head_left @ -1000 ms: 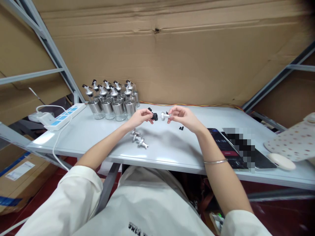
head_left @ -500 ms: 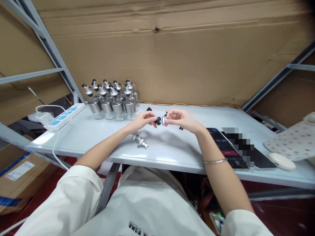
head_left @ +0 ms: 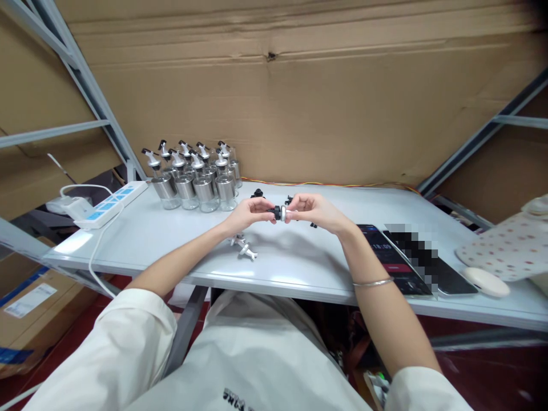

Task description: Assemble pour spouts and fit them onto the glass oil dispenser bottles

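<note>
My left hand (head_left: pixel 252 213) pinches a black ribbed stopper (head_left: pixel 276 213) between thumb and fingers. Against its right end sits a silver pourer spout (head_left: pixel 283 213), gripped by my right hand (head_left: pixel 314 211). The two parts meet end to end above the middle of the table; how deep they fit cannot be seen. Loose silver spouts (head_left: pixel 245 248) lie on the table below my left wrist. Small black parts lie behind the hands, one dark piece (head_left: pixel 257 193) past my left fingers and another (head_left: pixel 314 225) beneath my right hand.
Several glass-and-steel bottles (head_left: pixel 204 186) with pourer tops stand at the back left. A white power strip (head_left: pixel 112 204) with a cable is left of them. Two phones, one dark with a timer (head_left: pixel 387 251), a pale oval object (head_left: pixel 488 282) and a dotted pouch (head_left: pixel 505 245) lie right.
The black stopper and silver spout have come closer together, the gap between them now closed. Both hands stay in nearly the same place, and the view has shifted slightly.
</note>
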The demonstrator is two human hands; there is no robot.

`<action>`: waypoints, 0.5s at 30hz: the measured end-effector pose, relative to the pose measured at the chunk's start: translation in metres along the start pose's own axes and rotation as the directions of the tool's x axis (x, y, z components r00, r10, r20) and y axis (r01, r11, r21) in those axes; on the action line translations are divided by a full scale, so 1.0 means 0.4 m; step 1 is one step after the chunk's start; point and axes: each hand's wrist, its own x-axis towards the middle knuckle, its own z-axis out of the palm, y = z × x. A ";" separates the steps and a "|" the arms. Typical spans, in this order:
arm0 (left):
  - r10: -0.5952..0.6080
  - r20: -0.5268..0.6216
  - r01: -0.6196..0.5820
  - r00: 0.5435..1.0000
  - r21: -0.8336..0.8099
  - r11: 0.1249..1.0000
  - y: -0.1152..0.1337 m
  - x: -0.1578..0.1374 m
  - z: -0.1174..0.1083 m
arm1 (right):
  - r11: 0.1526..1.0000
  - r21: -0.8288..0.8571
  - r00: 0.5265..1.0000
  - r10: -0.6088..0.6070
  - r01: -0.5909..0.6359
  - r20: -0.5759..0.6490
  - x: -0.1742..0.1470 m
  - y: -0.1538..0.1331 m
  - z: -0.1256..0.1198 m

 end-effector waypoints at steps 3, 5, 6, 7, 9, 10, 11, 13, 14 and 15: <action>0.015 -0.036 -0.015 0.999 0.000 1.000 -0.002 -0.001 0.006 | 0.999 0.042 1.000 -0.005 0.005 -0.003 0.001 0.000 0.003; 0.013 -0.059 -0.014 0.998 -0.009 1.000 -0.004 0.000 0.009 | 0.998 0.062 1.000 -0.004 0.004 0.001 0.002 0.000 0.004; 0.014 -0.068 -0.015 0.998 -0.013 1.000 -0.004 0.000 0.011 | 0.998 0.070 1.000 -0.004 0.004 0.004 0.002 0.000 0.004; 0.016 -0.075 -0.017 0.997 -0.016 1.000 -0.004 0.000 0.012 | 0.997 0.077 1.000 -0.005 0.005 0.007 0.002 0.000 0.004; 0.023 -0.078 -0.025 0.997 -0.021 0.999 -0.002 -0.001 0.013 | 0.996 0.089 1.000 -0.007 0.006 0.013 0.003 -0.001 0.005; 0.027 -0.075 -0.029 0.997 -0.024 0.999 0.000 -0.001 0.013 | 0.995 0.096 1.000 -0.009 0.008 0.012 0.004 -0.001 0.005; 0.032 -0.071 -0.035 0.997 -0.028 0.999 0.002 -0.002 0.013 | 0.995 0.102 1.000 -0.012 0.011 0.011 0.004 -0.002 0.006; 0.043 -0.060 -0.046 0.997 -0.041 0.998 0.007 -0.002 0.014 | 0.993 0.115 1.000 -0.017 0.017 0.006 0.005 -0.003 0.007; 0.048 -0.055 -0.051 0.997 -0.048 0.998 0.009 -0.002 0.014 | 0.993 0.118 1.000 -0.019 0.018 0.004 0.005 -0.003 0.008; 0.052 -0.049 -0.055 0.997 -0.054 0.997 0.012 -0.003 0.014 | 0.993 0.118 1.000 -0.019 0.019 0.002 0.005 -0.003 0.008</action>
